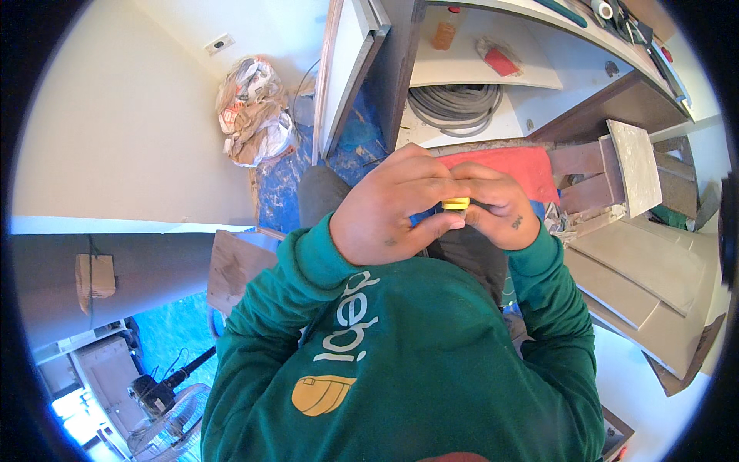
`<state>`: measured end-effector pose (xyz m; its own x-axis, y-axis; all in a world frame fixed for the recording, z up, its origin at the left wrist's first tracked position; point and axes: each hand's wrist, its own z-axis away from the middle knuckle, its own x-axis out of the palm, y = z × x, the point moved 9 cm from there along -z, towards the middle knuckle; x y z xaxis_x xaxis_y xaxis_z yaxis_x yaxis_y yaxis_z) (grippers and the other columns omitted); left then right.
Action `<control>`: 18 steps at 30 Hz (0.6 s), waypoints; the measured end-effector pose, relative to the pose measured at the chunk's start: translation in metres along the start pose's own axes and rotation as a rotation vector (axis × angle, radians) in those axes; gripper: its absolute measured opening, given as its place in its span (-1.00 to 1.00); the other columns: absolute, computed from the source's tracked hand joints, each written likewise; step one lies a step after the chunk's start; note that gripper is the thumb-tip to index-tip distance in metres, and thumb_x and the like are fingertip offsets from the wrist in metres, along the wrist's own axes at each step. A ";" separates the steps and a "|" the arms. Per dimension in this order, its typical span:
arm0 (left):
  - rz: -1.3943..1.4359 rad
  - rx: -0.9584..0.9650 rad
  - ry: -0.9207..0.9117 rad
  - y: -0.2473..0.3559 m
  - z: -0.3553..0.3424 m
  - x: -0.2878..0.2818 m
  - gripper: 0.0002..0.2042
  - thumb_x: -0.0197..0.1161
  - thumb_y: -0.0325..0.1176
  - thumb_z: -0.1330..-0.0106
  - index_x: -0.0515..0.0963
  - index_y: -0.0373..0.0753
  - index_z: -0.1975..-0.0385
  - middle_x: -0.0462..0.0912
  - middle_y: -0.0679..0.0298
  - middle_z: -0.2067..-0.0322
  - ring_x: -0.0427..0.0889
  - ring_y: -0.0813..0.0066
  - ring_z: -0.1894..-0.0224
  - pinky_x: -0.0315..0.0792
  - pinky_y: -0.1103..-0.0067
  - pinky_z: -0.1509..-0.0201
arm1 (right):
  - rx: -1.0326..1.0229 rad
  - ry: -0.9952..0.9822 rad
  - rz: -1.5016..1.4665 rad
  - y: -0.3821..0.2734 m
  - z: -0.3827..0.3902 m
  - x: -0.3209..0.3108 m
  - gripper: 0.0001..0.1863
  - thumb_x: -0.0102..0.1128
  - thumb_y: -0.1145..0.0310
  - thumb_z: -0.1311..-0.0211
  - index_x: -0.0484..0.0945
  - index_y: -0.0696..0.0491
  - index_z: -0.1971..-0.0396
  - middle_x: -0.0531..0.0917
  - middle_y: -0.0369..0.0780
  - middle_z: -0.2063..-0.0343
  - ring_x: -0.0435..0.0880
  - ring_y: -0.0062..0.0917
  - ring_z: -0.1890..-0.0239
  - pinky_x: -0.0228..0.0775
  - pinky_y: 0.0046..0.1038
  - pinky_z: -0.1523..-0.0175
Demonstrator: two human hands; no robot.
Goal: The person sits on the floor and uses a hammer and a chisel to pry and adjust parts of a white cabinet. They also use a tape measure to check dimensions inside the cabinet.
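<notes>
My left hand [400, 202] and my right hand [496, 202] meet in front of my chest, in green sleeves. Between them is a small yellow object [456, 204], mostly covered by my fingers, so its kind does not show. The fingers of both hands are bent around it. My left thumb reaches across just below its yellow edge, close to my right thumb. Beyond my hands lies a red cloth [514, 171], partly hidden by the right one.
An open cabinet [539, 115] ahead holds a coiled grey hose [456, 106] and a bottle [445, 29]. Its door [348, 73] stands open. A filled plastic bag [254, 115] sits left. Boards [635, 266] lie stacked right; a fan [173, 420] stands lower left.
</notes>
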<state>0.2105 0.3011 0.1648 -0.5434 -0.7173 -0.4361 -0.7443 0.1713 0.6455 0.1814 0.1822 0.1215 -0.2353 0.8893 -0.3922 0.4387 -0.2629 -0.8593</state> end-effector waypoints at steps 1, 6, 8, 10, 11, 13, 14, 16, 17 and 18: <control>-0.008 0.007 0.008 0.000 0.000 0.000 -0.65 0.45 -0.41 -0.06 0.65 -0.25 0.11 0.61 0.14 0.33 0.54 0.17 0.24 0.43 0.39 0.13 | 0.002 -0.002 -0.004 0.001 0.000 0.000 -0.70 0.26 0.42 -0.17 0.60 0.19 0.09 0.62 -0.06 0.15 0.63 -0.24 0.10 0.44 -0.38 0.00; -0.035 -0.014 0.002 -0.001 0.001 0.002 -0.67 0.44 -0.40 -0.08 0.65 -0.26 0.12 0.57 0.15 0.33 0.53 0.17 0.24 0.43 0.38 0.12 | -0.029 -0.019 -0.059 0.006 0.002 0.004 -0.69 0.24 0.42 -0.20 0.60 0.22 0.08 0.62 -0.05 0.13 0.63 -0.25 0.09 0.43 -0.37 -0.01; -0.029 -0.010 0.012 -0.001 0.002 0.002 -0.68 0.43 -0.41 -0.08 0.64 -0.26 0.13 0.57 0.15 0.33 0.53 0.17 0.24 0.42 0.38 0.12 | -0.019 -0.013 -0.055 0.008 0.003 0.005 -0.69 0.24 0.41 -0.22 0.60 0.22 0.07 0.62 -0.05 0.13 0.62 -0.25 0.09 0.43 -0.37 -0.01; -0.026 0.000 0.025 -0.001 0.003 0.002 -0.69 0.42 -0.43 -0.08 0.64 -0.26 0.13 0.56 0.15 0.34 0.53 0.17 0.25 0.42 0.38 0.12 | -0.002 -0.009 -0.045 0.010 0.004 0.006 -0.69 0.23 0.40 -0.24 0.60 0.22 0.06 0.62 -0.05 0.13 0.62 -0.26 0.09 0.43 -0.37 -0.01; -0.029 -0.001 0.022 -0.001 0.004 0.002 -0.68 0.42 -0.44 -0.07 0.64 -0.26 0.14 0.56 0.15 0.35 0.53 0.17 0.25 0.43 0.38 0.12 | 0.009 -0.008 -0.037 0.011 0.005 0.006 -0.69 0.23 0.40 -0.24 0.61 0.21 0.05 0.62 -0.05 0.14 0.62 -0.26 0.10 0.42 -0.38 -0.01; -0.039 -0.002 0.016 -0.001 0.004 0.001 -0.68 0.41 -0.47 -0.05 0.64 -0.26 0.14 0.56 0.15 0.36 0.53 0.17 0.25 0.43 0.38 0.13 | 0.020 -0.001 -0.025 0.011 0.005 0.007 -0.69 0.24 0.40 -0.24 0.61 0.21 0.05 0.63 -0.06 0.14 0.62 -0.27 0.11 0.43 -0.38 0.00; -0.041 -0.001 0.036 -0.001 0.006 0.000 -0.68 0.42 -0.47 -0.04 0.64 -0.26 0.14 0.56 0.16 0.38 0.53 0.16 0.26 0.43 0.38 0.14 | 0.019 0.005 -0.022 0.010 0.004 0.007 -0.69 0.24 0.40 -0.24 0.61 0.21 0.06 0.63 -0.07 0.15 0.63 -0.28 0.11 0.43 -0.38 0.01; -0.043 0.002 0.076 -0.001 0.009 -0.001 -0.67 0.42 -0.48 -0.02 0.64 -0.26 0.15 0.55 0.16 0.40 0.53 0.16 0.28 0.43 0.38 0.15 | 0.023 0.010 -0.010 0.010 0.003 0.008 -0.69 0.26 0.40 -0.23 0.62 0.21 0.07 0.64 -0.08 0.17 0.63 -0.29 0.13 0.44 -0.39 0.03; -0.040 -0.005 0.077 -0.001 0.009 -0.001 -0.67 0.43 -0.48 -0.02 0.64 -0.26 0.15 0.56 0.16 0.40 0.54 0.16 0.29 0.43 0.38 0.16 | 0.027 0.009 -0.002 0.010 0.003 0.008 -0.69 0.26 0.40 -0.22 0.62 0.21 0.07 0.64 -0.09 0.18 0.63 -0.29 0.14 0.44 -0.39 0.04; -0.038 -0.013 0.078 -0.001 0.009 -0.001 -0.68 0.43 -0.48 -0.02 0.64 -0.26 0.16 0.56 0.15 0.41 0.54 0.15 0.30 0.43 0.38 0.17 | 0.031 0.008 0.006 0.010 0.003 0.008 -0.69 0.27 0.39 -0.21 0.62 0.21 0.08 0.64 -0.09 0.19 0.63 -0.30 0.15 0.45 -0.39 0.05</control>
<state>0.2088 0.3081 0.1588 -0.4824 -0.7739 -0.4105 -0.7585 0.1346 0.6376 0.1813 0.1853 0.1090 -0.2259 0.8906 -0.3947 0.4133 -0.2793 -0.8667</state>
